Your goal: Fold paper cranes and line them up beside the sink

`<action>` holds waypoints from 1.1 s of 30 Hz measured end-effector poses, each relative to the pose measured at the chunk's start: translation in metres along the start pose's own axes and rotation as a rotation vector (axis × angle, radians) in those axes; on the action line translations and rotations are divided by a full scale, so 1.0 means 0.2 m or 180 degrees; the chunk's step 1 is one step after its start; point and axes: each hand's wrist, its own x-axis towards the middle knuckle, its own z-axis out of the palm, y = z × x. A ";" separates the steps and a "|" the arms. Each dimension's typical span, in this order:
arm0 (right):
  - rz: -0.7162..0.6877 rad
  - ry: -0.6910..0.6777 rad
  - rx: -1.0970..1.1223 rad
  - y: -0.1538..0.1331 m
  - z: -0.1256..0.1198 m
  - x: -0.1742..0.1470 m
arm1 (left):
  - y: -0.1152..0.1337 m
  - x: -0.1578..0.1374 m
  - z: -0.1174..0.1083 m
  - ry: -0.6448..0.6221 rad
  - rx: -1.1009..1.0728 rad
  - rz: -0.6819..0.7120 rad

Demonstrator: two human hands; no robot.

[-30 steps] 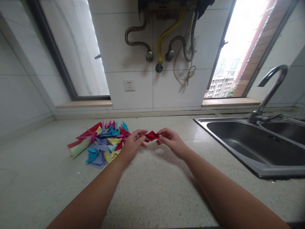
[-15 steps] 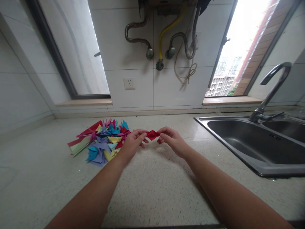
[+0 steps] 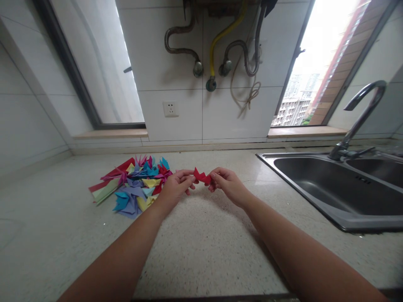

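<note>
Origami pile (image 3: pixel 135 184): heaped in many colours, apparently all folded already.
Red folded paper (image 3: pixel 201 177): right of the pile; creased, with pointed peaks along its top; its shaping looks well advanced, perhaps unfinished.
Left hand (image 3: pixel 178 185): pinches the end nearer the pile.
Right hand (image 3: pixel 227 183): pinches the end farther from it.

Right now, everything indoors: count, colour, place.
Folded paper: 1, red, between hands
Paper pile: uncountable, multicoloured, left
Counter: 1, pale, below
Sink: 1, grey, right
Faucet: 1, chrome, right
Windows: 2, dark-framed, both sides
Wall: 1, white, behind
Socket: 1 clear, white, wall
Pipe: 1, yellow, wall
Hoses: 2, grey, beside pipe
Valves: 3, metallic, wall
Cord: 1, beige, wall
Fixture: 1, dark, top
Left hand: 1, bare, on paper
Right hand: 1, bare, on paper
Forearms: 2, bare, foreground
</note>
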 end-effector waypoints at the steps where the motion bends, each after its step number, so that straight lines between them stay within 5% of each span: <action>1: -0.0013 0.0004 -0.0004 0.00 0.00 0.00 | 0.00 0.00 0.00 -0.0015 -0.0023 -0.0023; 13: -0.0270 -0.0074 -0.0196 0.03 -0.02 0.00 | -0.01 0.00 0.01 -0.0333 -0.0034 0.0025; 33: -0.0763 -0.0007 -0.0591 0.05 -0.03 0.00 | -0.02 -0.01 0.00 -0.0307 0.0092 0.0139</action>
